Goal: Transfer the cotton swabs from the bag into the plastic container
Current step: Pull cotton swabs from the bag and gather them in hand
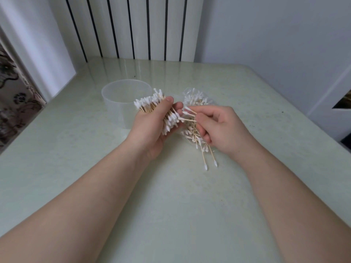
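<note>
White tips on pale tan sticks mark the swabs [152, 109] in the left hand's [152, 131] grip — beyond it the container [121, 105] is frosted white, right of it the bag [198, 96] clear, under it the table [171, 205] pale green.

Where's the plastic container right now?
In the head view, the plastic container stands on the table left of centre, just behind the left hand holding a swab bundle.

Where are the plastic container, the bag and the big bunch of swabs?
plastic container [118, 114], head view, front wall.
bag [197, 96], head view, clear upper part.
bunch of swabs [146, 101], head view, white tips.
</note>
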